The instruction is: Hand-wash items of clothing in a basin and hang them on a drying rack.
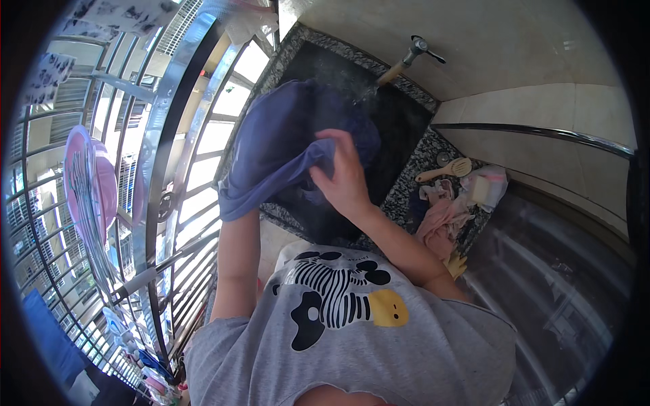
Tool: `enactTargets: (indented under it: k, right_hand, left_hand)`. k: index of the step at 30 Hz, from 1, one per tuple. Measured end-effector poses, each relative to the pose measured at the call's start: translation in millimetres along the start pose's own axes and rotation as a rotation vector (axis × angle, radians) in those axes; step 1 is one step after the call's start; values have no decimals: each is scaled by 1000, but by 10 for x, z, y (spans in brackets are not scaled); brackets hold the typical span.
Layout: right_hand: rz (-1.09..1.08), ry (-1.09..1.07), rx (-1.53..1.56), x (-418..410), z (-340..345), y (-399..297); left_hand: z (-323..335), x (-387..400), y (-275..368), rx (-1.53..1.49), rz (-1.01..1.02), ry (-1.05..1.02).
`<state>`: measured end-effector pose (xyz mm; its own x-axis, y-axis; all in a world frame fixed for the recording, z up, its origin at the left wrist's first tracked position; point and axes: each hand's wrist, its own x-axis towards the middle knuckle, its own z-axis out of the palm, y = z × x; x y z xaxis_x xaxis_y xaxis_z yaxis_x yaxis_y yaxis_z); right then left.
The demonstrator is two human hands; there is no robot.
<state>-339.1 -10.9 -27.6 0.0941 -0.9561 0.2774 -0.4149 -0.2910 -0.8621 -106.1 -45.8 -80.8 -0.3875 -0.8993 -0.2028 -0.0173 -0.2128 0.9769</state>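
Note:
A wet blue-purple garment (284, 137) spreads over the dark sink basin (401, 122), part of it down inside the basin. My left forearm (238, 254) runs into an opening of the garment, and the cloth hides the left hand completely. On the other side, my right hand (343, 177) holds the garment's edge between thumb and fingers. Water runs from a wall-mounted tap (401, 66) into the basin, close to the cloth's far side.
On the speckled granite ledge (414, 160) to the right lie a wooden-handled brush (444, 170), a pink cloth (442, 223) and a pale soap bar (478, 190) on plastic. A metal rail (533, 132) crosses the tiled wall. Window bars (203, 147) with a hanging pink basin (104, 177) stand left.

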Motion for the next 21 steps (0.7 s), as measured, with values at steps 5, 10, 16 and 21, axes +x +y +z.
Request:
enactTargets:
  k: [5,10,16,21]
  right_hand:
    - [240,-119,247,-25,246,-34]
    - [218,-211,324,34,-50,-483]
    - [135,-231,238,-150,-221,-496]
    - [49,-213,179,-222,-162,-509]
  left_hand:
    - [387,274,-113,-30,-95,-42]
    - [649,169,-266,-76,-200,-65]
    - [369,415,-455,-135,-328,-80]
    - [297,758,-580,-162,-433,-93]
